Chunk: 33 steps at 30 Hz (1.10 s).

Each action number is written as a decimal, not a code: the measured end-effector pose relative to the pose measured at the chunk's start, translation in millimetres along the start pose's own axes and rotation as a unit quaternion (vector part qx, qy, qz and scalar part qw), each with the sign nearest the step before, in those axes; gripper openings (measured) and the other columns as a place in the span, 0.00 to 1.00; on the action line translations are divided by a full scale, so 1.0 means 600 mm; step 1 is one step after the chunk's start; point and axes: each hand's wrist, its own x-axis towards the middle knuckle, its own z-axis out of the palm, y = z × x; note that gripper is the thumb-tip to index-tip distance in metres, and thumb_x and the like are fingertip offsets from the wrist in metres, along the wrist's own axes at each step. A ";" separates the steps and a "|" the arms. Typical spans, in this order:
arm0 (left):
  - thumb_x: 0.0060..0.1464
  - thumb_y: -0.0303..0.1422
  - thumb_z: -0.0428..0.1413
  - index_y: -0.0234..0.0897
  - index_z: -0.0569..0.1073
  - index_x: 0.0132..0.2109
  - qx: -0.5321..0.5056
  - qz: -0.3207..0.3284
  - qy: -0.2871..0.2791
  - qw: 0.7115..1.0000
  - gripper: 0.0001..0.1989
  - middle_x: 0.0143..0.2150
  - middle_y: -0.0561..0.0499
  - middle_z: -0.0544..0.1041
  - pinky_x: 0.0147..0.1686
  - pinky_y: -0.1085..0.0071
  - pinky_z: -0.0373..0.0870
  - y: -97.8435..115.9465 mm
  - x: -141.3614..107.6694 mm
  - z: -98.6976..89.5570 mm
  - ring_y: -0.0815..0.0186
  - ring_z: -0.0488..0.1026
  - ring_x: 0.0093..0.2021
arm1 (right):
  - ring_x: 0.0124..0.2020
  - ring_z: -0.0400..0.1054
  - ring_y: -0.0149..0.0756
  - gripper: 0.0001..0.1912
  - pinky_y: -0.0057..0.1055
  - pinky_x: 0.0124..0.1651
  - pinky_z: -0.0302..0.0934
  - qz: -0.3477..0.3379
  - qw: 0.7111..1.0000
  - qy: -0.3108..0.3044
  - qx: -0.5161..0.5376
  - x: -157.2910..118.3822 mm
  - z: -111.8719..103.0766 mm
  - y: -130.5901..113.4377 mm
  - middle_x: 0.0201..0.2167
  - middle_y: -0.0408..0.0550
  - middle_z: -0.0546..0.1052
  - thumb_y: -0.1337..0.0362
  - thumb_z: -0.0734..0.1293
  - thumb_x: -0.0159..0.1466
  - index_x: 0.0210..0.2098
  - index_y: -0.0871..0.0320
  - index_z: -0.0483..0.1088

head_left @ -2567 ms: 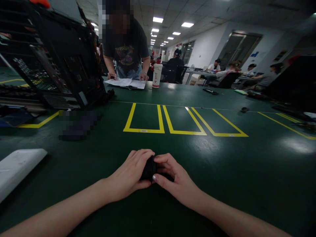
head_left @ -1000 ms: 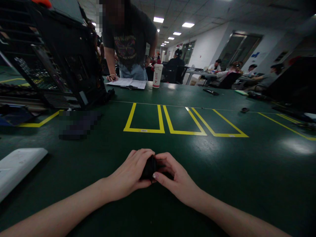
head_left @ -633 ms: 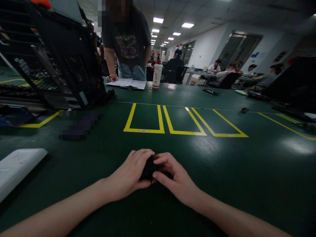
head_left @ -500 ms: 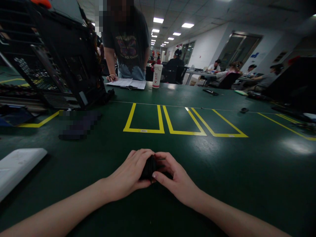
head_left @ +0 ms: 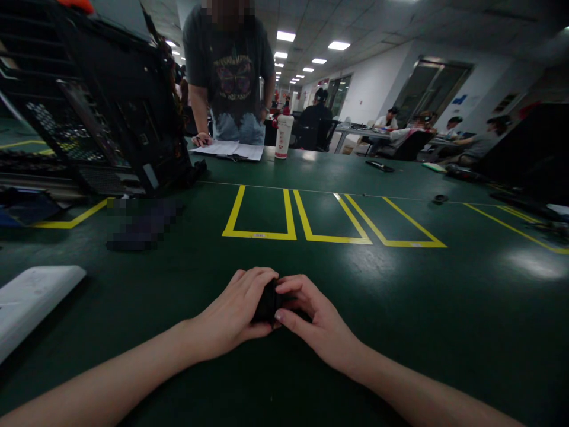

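Note:
A small black object [head_left: 267,305] rests at the near middle of the green table [head_left: 186,284], partly hidden by my fingers. My left hand [head_left: 237,308] is wrapped round its left side, palm down, with the thumb along the near edge. On the right side, my right hand [head_left: 313,320] has its fingertips and thumb against the object, the fingers curved. What exactly the object is, I cannot make out.
Yellow tape outlines [head_left: 260,236] lie beyond my hands. A black computer case [head_left: 120,118] stands at the left, a white object [head_left: 35,296] nearer. Across the table a person [head_left: 233,77] leans by papers [head_left: 226,149] and a white cup [head_left: 283,136].
The fingers of my right hand have shifted slightly on the black object. Across the table, the person has moved a little to the right and more upright. My left hand has hardly moved.

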 end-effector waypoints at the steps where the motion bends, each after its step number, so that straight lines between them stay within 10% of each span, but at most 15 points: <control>1: 0.50 0.25 0.58 0.43 0.51 0.57 -0.002 0.001 0.001 1.000 0.32 0.54 0.44 0.63 0.47 0.55 0.63 0.000 0.000 0.000 0.54 0.64 0.51 | 0.48 0.65 0.37 0.15 0.40 0.51 0.63 0.010 1.000 0.000 0.002 0.001 0.000 0.000 0.45 0.45 0.66 0.70 0.65 0.59 0.45 0.53 0.62; 33: 0.50 0.26 0.59 0.42 0.52 0.57 0.005 -0.005 -0.003 1.000 0.32 0.55 0.45 0.63 0.49 0.56 0.62 -0.002 -0.001 0.000 0.55 0.62 0.52 | 0.47 0.65 0.36 0.11 0.38 0.49 0.64 -0.009 1.000 -0.006 0.021 0.002 -0.002 0.004 0.46 0.45 0.64 0.69 0.65 0.59 0.41 0.53 0.63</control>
